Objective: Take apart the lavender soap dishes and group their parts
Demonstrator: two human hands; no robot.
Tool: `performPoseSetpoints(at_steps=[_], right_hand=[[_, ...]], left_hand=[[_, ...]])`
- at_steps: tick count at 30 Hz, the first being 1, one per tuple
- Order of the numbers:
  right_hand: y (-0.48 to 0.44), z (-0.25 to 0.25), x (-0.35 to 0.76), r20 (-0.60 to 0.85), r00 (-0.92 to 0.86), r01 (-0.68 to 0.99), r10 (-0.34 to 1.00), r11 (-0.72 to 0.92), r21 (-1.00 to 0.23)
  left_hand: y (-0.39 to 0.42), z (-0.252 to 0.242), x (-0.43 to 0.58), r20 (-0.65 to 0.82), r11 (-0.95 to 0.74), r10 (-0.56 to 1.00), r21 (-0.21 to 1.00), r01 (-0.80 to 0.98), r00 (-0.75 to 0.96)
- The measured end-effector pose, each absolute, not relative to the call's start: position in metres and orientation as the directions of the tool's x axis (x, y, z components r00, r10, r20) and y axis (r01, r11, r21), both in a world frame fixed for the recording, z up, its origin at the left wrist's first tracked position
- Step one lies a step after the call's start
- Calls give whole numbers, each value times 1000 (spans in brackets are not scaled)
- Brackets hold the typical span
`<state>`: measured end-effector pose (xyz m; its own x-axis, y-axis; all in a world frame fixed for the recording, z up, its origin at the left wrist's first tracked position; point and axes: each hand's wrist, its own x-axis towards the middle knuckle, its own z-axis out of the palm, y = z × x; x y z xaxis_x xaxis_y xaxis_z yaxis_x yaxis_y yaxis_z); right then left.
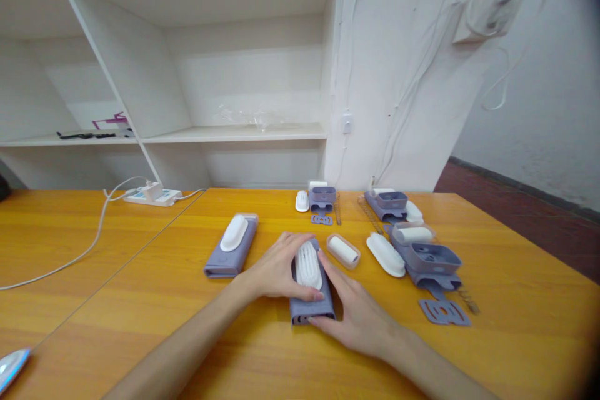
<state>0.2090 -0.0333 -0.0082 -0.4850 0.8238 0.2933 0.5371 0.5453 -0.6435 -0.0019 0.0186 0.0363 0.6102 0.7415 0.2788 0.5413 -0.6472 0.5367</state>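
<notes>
In front of me a purple-grey plastic case (312, 307) lies on the table, with a white ribbed oval piece (308, 267) on its upper face. My left hand (285, 267) is closed around the case's left side, its thumb by the lower end of the white piece and its fingers over the far end. Along the right side my right hand (354, 306) grips the case, thumb at the near end. A clear-covered white roller (344, 250) lies just beyond my right hand. To the left sits a similar case (229, 256) with a smooth white oval piece (234, 233) on top.
At right are an opened purple-grey housing (434, 262), a white oval piece (385, 255), a flat slotted plate (444, 312) and a spring (469, 302). More part sets (322, 197) (391, 203) stand farther back. A power strip (154, 194) with a white cable lies at the left rear, before white shelves (234, 134).
</notes>
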Motion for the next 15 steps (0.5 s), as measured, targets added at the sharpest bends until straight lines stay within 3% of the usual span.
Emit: performPoseSetpoints(at_steps=[8, 15], right_hand=[[-38, -9, 201, 343, -449, 625, 825, 565, -539], [-53, -8, 181, 421, -165, 677, 892, 413, -610]], left_hand=[[9, 29, 4, 372, -676, 736, 455, 579, 566], [-14, 31, 35, 521, -555, 805, 493, 670, 284]])
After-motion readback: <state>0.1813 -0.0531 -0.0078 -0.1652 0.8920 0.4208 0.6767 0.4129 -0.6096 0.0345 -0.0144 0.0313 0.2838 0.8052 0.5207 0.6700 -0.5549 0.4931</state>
